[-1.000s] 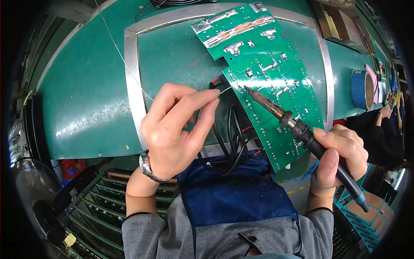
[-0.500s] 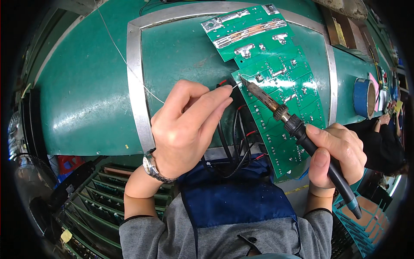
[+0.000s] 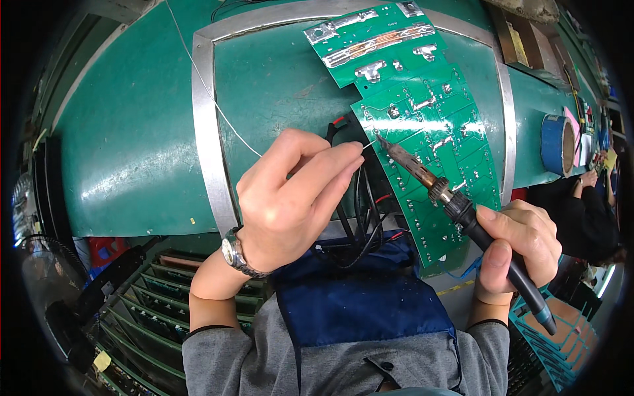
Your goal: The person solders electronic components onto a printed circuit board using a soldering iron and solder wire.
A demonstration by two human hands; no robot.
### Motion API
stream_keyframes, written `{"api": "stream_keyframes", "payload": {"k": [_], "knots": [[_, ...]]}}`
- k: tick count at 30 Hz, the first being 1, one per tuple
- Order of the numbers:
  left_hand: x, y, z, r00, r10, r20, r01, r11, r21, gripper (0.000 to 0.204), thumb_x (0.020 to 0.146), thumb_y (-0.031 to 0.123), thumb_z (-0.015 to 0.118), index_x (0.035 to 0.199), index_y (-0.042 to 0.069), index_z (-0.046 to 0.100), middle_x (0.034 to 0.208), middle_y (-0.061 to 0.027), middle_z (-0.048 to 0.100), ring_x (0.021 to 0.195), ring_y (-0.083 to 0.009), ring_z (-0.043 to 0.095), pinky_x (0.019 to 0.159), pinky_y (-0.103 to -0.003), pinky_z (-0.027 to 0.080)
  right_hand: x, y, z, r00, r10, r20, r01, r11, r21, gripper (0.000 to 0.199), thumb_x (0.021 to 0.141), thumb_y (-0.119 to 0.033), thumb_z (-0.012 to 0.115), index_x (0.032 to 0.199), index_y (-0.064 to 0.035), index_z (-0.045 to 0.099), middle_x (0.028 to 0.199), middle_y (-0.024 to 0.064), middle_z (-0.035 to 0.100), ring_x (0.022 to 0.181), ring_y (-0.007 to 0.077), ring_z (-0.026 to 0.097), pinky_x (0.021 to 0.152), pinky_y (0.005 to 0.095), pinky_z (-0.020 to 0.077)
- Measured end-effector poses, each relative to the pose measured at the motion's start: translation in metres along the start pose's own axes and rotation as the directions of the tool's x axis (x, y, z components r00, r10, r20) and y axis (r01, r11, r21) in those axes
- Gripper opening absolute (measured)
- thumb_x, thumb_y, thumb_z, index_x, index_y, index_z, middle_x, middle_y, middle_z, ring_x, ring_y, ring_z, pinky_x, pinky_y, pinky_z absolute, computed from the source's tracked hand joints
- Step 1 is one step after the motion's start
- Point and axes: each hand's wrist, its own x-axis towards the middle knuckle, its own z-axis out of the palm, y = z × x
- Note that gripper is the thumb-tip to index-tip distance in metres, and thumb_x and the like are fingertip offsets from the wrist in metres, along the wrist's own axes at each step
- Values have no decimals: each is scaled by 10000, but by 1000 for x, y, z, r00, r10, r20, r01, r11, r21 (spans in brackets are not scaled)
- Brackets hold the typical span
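A green workbench (image 3: 125,152) carries a metal frame (image 3: 205,158), and over the frame's near edge lies a long green circuit board (image 3: 422,125), solder side up. A roll of blue tape (image 3: 558,145) stands near the bench's right edge. The left hand (image 3: 290,198) has its fingers pinched together on a thin solder wire (image 3: 218,105), covering part of the black cables (image 3: 360,211) beneath the board's left edge. The right hand (image 3: 518,247) is clamped round a soldering iron (image 3: 456,208), whose tip meets the wire at that board edge
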Motion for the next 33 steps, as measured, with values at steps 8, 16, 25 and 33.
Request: {"api": "stream_keyframes", "payload": {"k": [8,16,25,33], "knots": [[1,3,-2,996,-83,-40,83,997,-2,216,737,-36,756,932,53,735,806,-15,567,583,-62,486,491,-218,400,0,-3,-6,1000,0,12,0,1000,-19,246,860,-195,631,807,41,673,562,55,585,413,146,542,390,243,415],[3,-2,0,996,-47,-75,48,999,11,213,725,-57,739,919,24,702,801,-57,574,566,-142,556,504,-273,448,5,-1,5,999,34,-32,-34,999,-1,227,862,-182,629,845,40,675,607,72,632,439,157,570,405,256,439],[3,-3,2,998,-17,-67,20,999,45,248,716,-46,739,950,30,707,789,-54,557,574,-149,552,508,-285,452,12,-1,9,999,32,5,-32,999,-22,159,809,-115,662,853,37,687,591,81,623,444,161,576,417,248,444],[-1,6,-3,998,-55,-10,55,999,1,228,750,-40,746,960,51,736,811,-39,570,591,-92,531,504,-230,433,-2,-11,-3,977,189,-94,-191,982,-12,330,902,-252,547,842,51,663,541,53,558,436,120,471,458,250,348]]}}
